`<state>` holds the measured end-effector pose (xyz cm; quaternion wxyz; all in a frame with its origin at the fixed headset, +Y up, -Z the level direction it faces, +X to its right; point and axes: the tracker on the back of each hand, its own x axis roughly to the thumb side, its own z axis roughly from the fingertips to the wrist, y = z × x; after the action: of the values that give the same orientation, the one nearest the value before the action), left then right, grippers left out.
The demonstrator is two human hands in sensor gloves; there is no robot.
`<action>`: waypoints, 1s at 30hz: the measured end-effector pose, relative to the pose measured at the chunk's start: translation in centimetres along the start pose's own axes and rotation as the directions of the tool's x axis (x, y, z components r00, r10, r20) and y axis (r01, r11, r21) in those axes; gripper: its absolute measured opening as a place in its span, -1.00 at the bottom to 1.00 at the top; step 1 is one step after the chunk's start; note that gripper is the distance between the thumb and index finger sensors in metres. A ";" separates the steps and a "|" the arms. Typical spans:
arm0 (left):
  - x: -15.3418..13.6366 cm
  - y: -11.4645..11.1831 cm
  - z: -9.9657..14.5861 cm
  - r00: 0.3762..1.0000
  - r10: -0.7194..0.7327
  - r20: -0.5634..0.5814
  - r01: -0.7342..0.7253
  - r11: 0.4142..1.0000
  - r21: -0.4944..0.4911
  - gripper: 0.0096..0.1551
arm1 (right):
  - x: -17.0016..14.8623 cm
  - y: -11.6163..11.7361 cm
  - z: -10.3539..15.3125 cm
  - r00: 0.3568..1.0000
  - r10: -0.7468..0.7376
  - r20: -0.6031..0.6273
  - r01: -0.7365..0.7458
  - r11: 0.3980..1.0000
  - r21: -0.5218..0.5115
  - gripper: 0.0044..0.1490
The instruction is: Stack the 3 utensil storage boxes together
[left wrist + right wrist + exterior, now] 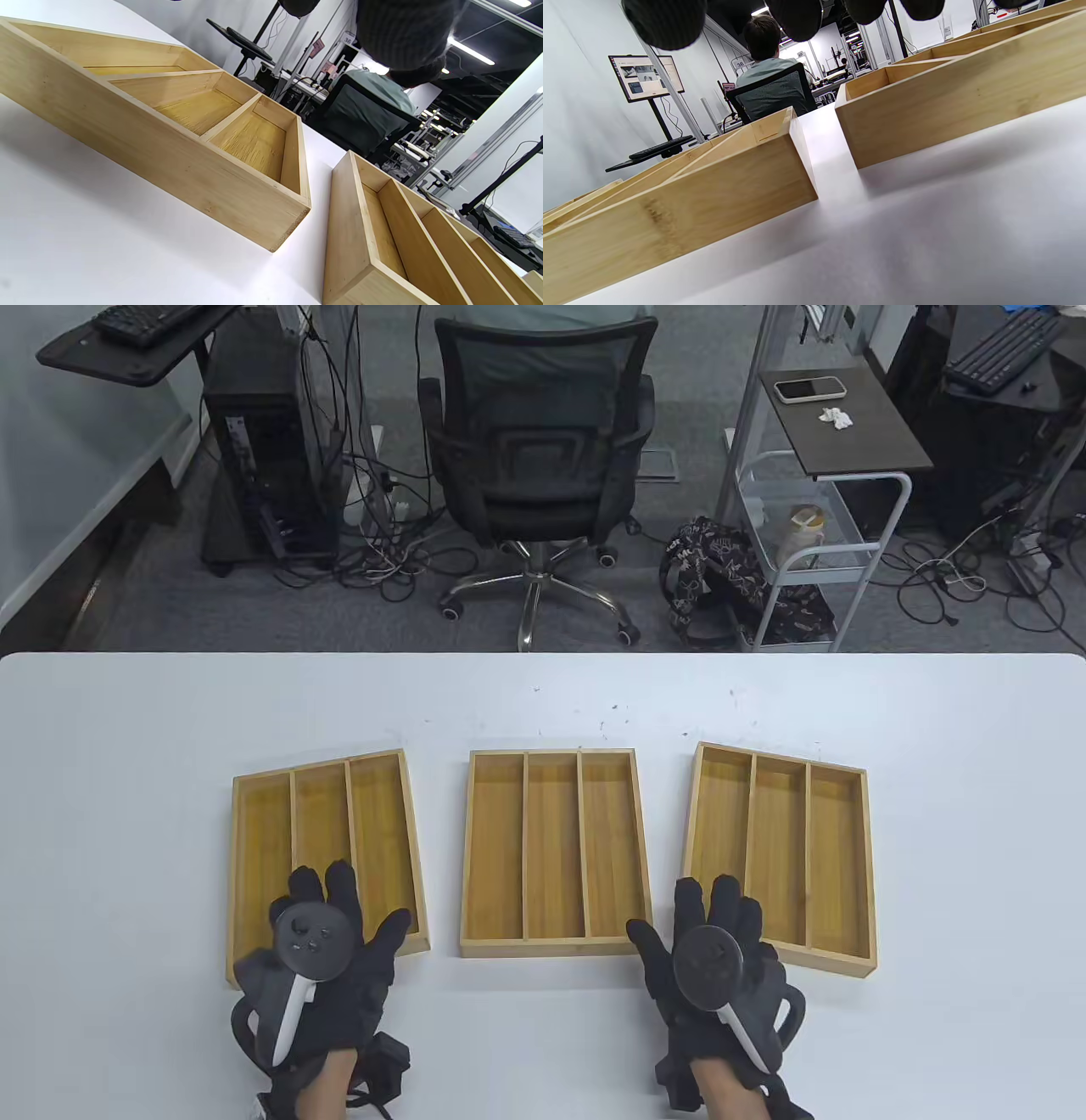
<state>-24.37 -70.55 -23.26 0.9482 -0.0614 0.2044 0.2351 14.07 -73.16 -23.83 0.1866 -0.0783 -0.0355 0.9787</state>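
Observation:
Three bamboo utensil boxes, each with three compartments, lie side by side on the white table (pixel 543 704): the left box (pixel 322 823), the middle box (pixel 553 848) and the right box (pixel 780 848). None is stacked. My left hand (pixel 361 903) is open with fingers spread over the near edge of the left box and holds nothing. My right hand (pixel 679 912) is open with fingers spread over the near left corner of the right box and holds nothing. The left wrist view shows the left box (pixel 169 140) and the middle box (pixel 382 237). The right wrist view shows the middle box (pixel 691 199) and the right box (pixel 946 97).
Narrow strips of bare table separate the boxes. An office chair (pixel 539 458) and a white cart (pixel 814 543) stand on the floor beyond the table's far edge. A person sits on a chair in the background (pixel 763 63).

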 end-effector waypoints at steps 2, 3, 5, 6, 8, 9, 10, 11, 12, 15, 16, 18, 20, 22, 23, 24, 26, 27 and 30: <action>-0.2 0.0 -0.2 1.000 0.004 -0.008 -0.004 1.000 -0.002 0.06 | 0.0 0.1 0.0 1.000 0.001 0.002 -0.001 1.000 0.006 -0.01; -0.3 0.0 -0.3 1.000 0.007 -0.012 -0.007 1.000 -0.002 0.06 | 0.0 0.0 0.0 1.000 0.000 0.002 0.000 1.000 0.007 0.00; -0.6 0.0 -0.6 1.000 0.008 -0.029 -0.008 1.000 0.001 0.07 | 0.1 0.1 0.0 1.000 -0.003 0.005 0.003 1.000 0.005 -0.01; -1.0 0.1 -0.9 0.999 0.010 -0.046 -0.010 1.000 0.006 0.07 | 0.1 0.1 0.0 1.000 -0.003 0.006 0.003 1.000 0.006 0.00; -1.8 0.4 -1.5 0.996 0.017 -0.088 -0.015 1.000 0.022 0.08 | 0.0 0.1 0.0 1.000 -0.006 0.004 0.006 1.000 0.007 -0.01; -2.3 0.5 -1.8 0.994 0.023 -0.109 -0.020 0.999 0.030 0.09 | 0.0 0.1 0.0 1.000 -0.009 0.003 0.009 1.000 0.008 -0.01; -3.0 0.8 -2.2 0.989 0.035 -0.144 -0.029 0.999 0.045 0.11 | 0.0 0.1 0.0 1.000 -0.012 0.002 0.012 1.000 0.009 -0.01; -3.6 0.9 -2.5 0.984 0.044 -0.170 -0.035 0.998 0.056 0.12 | 0.0 0.1 0.0 1.000 -0.014 0.002 0.014 1.000 0.008 -0.01; -4.5 1.0 -3.0 0.976 0.057 -0.209 -0.042 0.996 0.073 0.13 | 0.0 0.1 -0.1 1.000 -0.015 0.000 0.015 1.000 0.007 -0.01; -6.6 1.2 -3.9 0.951 0.083 -0.299 -0.046 0.991 0.129 0.17 | -0.1 0.2 -0.1 1.000 -0.014 -0.004 0.014 1.000 0.009 -0.01; -7.3 1.2 -4.3 0.941 0.078 -0.330 -0.029 0.988 0.149 0.17 | -0.1 0.2 -0.1 1.000 -0.015 -0.008 0.015 1.000 0.010 0.00; -8.6 1.3 -4.8 0.915 0.087 -0.393 -0.025 0.987 0.159 0.18 | -0.1 0.2 -0.1 1.000 -0.025 -0.014 0.025 1.000 0.017 -0.01; -9.7 1.2 -5.3 0.886 0.115 -0.450 -0.052 0.987 0.150 0.15 | -0.1 0.2 -0.1 0.999 -0.029 -0.015 0.029 0.999 0.020 0.00; -10.7 0.7 -5.8 0.855 0.129 -0.503 -0.074 0.989 0.126 0.12 | -0.2 0.3 -0.1 0.999 -0.029 -0.017 0.029 0.999 0.022 -0.01; -11.0 0.5 -6.0 0.847 0.122 -0.518 -0.073 0.991 0.113 0.10 | -0.2 0.3 -0.1 0.999 -0.030 -0.018 0.030 0.999 0.023 -0.01; -11.3 0.2 -6.4 0.841 0.099 -0.532 -0.065 0.995 0.082 0.05 | -0.2 0.3 -0.1 0.999 -0.032 -0.021 0.032 0.999 0.026 -0.01; -11.1 0.1 -6.6 0.837 0.007 -0.547 0.046 0.996 0.082 -0.02 | -0.3 0.3 -0.2 0.999 -0.036 -0.024 0.036 0.999 0.028 -0.01; -11.0 0.1 -6.8 0.846 -0.010 -0.533 0.056 0.996 0.070 -0.17 | -0.4 0.3 -0.2 0.999 -0.037 -0.026 0.038 0.999 0.029 -0.01; -10.7 0.1 -7.1 0.831 -0.074 -0.551 0.114 0.993 0.038 -0.33 | -0.3 0.3 -0.2 0.999 -0.035 -0.024 0.036 0.999 0.028 -0.01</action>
<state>-35.55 -76.47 -25.23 0.8618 -0.1035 0.4722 0.1537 14.27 -73.54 -24.00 0.2054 -0.0863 -0.0208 0.9747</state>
